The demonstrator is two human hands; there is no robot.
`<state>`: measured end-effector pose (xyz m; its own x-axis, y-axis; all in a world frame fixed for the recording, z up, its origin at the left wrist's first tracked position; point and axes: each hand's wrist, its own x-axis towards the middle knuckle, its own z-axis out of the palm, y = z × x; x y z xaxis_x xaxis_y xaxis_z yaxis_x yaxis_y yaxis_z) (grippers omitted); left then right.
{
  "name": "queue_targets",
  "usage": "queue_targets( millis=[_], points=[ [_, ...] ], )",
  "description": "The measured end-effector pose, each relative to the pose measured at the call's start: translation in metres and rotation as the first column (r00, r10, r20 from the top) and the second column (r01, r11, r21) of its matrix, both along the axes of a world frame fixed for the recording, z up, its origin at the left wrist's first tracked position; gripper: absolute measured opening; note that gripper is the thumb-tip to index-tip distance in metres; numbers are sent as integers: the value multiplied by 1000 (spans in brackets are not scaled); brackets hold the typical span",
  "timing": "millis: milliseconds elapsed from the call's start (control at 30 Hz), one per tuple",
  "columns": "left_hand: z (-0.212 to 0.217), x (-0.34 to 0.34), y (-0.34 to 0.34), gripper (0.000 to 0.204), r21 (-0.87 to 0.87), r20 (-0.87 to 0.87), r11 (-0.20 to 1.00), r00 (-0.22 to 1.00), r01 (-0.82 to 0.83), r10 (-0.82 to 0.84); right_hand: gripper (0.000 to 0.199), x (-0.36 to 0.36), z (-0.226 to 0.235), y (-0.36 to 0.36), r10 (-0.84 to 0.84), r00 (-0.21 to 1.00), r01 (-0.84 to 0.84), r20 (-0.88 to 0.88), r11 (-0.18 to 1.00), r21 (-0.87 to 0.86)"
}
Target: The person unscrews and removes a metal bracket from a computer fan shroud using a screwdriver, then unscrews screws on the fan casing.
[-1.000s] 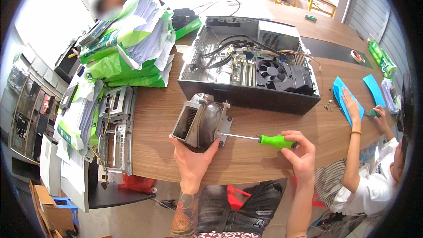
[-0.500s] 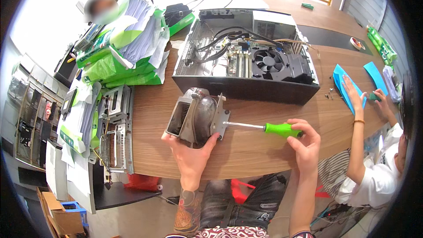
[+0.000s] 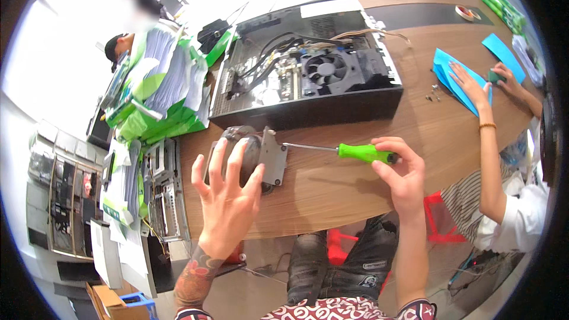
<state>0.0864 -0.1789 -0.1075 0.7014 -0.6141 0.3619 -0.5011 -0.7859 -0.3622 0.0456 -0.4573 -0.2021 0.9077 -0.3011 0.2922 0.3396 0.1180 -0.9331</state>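
A blower fan (image 3: 251, 155) with a rounded dark housing and a flat metal bracket (image 3: 274, 160) stands on the wooden table. My left hand (image 3: 228, 201) reaches over it, fingers spread and partly covering the housing; whether every fingertip touches cannot be told. My right hand (image 3: 403, 172) pinches the green handle of a screwdriver (image 3: 358, 153) between thumb and fingers. Its shaft points left, the tip at the bracket's right edge. Behind them lies an opened computer case (image 3: 302, 109), with a black cooling fan (image 3: 325, 70) and cables inside.
Stacked papers in green wrappers (image 3: 160, 77) and metal frames (image 3: 166, 189) are on the left. A few small screws (image 3: 434, 92) lie right of the case. At the right, another person's hands (image 3: 471, 86) work at blue sheets (image 3: 453, 74). A tape roll (image 3: 465, 13) sits farther back.
My left hand has shifted from gripping the blower's near side to spreading over its top. The screwdriver stays at the bracket. The whole view has turned slightly.
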Motion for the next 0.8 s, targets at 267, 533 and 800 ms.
queue_targets(
  millis=[267,533,800],
  points=[
    [7,8,-14,12,90,-39,992,996,85,-82,28,-1,0,-2,36,999,-38,21,995,95],
    [-1,18,-17,12,87,30,988,991,125,-128,28,-4,-2,-2,7,999,-12,39,991,131],
    [4,13,-19,12,178,-41,965,981,192,-188,26,-3,-8,-3,-12,999,8,34,992,126]
  ],
)
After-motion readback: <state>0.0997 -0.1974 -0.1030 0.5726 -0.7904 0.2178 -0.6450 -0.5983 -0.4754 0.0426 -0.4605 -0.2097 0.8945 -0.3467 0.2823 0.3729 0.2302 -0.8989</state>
